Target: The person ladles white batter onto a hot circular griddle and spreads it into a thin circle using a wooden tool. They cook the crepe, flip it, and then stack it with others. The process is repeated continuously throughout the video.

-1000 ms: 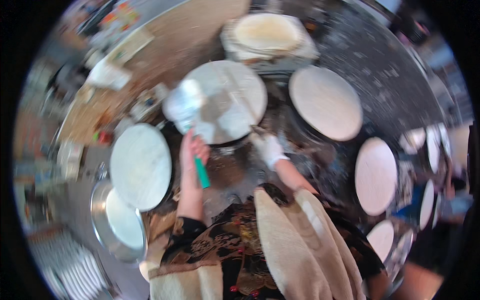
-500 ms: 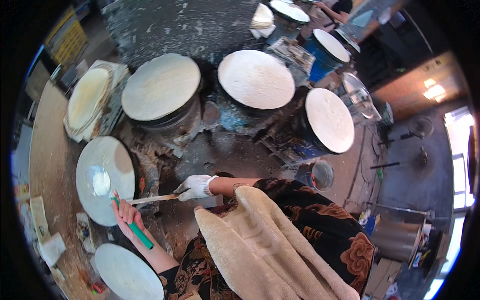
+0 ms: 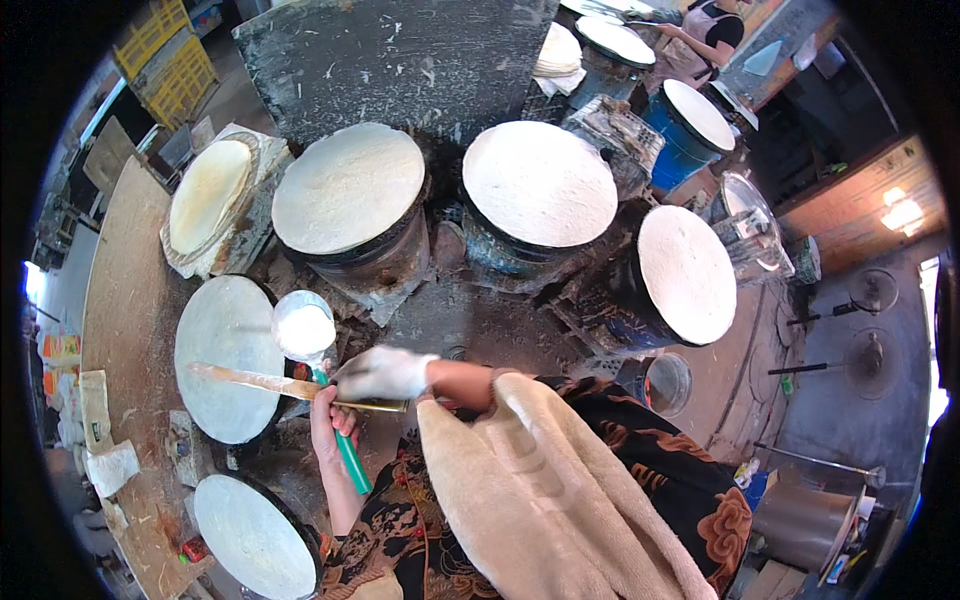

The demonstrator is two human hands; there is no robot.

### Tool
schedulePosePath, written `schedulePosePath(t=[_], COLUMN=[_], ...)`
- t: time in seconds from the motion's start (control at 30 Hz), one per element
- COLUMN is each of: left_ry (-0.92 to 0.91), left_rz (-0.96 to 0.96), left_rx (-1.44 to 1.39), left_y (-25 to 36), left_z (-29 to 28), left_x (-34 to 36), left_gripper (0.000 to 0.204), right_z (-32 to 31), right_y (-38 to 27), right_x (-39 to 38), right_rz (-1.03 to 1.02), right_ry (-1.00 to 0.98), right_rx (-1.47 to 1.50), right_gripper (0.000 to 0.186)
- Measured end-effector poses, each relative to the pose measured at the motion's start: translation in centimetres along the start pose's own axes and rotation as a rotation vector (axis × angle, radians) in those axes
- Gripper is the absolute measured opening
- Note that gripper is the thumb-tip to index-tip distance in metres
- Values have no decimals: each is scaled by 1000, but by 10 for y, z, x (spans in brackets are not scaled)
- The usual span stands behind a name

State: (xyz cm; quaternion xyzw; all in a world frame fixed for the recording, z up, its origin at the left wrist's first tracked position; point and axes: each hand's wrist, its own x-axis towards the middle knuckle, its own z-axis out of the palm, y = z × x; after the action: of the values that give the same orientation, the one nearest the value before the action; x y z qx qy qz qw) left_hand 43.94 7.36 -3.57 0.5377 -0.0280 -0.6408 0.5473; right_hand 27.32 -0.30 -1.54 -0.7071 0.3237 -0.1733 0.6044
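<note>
Green-handled ladle [image 3: 352, 466]: gripped in curled bare left hand [image 3: 330, 424], left of and below centre in the head view. White-gloved right hand [image 3: 388, 373]: blurred at wooden stick [image 3: 250, 378]; grip cannot be determined. Stick overlaps round griddle [image 3: 225, 325], frame left.

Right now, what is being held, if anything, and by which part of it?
The left grip holds the ladle by its green handle. The gloved right grip covers the flat stick near one end; blur hides its exact hold.
</note>
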Motion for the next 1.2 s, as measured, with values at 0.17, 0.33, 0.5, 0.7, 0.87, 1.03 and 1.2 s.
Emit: schedulePosePath(t=[0.17, 0.33, 0.5, 0.7, 0.87, 1.03, 1.2], left_ry=[-274, -333, -202, -201, -68, 79, 118], left_rz=[-6, 56, 108, 151, 191, 230, 279], left_rx=[-333, -443, -407, -427, -428, -444, -593], left_y=[15, 29, 41, 42, 37, 40, 31], left_z=[3, 12, 40, 31, 40, 44, 44], left_x=[-10, -7, 0, 22, 17, -2, -11], left_gripper=[18, 40, 43, 43, 43, 44, 46], right_z=[-88, -177, -190, -268, -445, -463, -423], right_y=[159, 242, 243, 276, 299, 203, 189], right_x=[-8, -34, -65, -167, -220, -76, 55], right_rz=[417, -6, 208, 369, 613, 111, 188], right_ry=[648, 1434, 1682, 1878, 1832, 1384, 841], right_rx=[554, 1818, 1990, 1387, 28, 298, 135], right_gripper=[25, 20, 9, 21, 38, 21, 21])
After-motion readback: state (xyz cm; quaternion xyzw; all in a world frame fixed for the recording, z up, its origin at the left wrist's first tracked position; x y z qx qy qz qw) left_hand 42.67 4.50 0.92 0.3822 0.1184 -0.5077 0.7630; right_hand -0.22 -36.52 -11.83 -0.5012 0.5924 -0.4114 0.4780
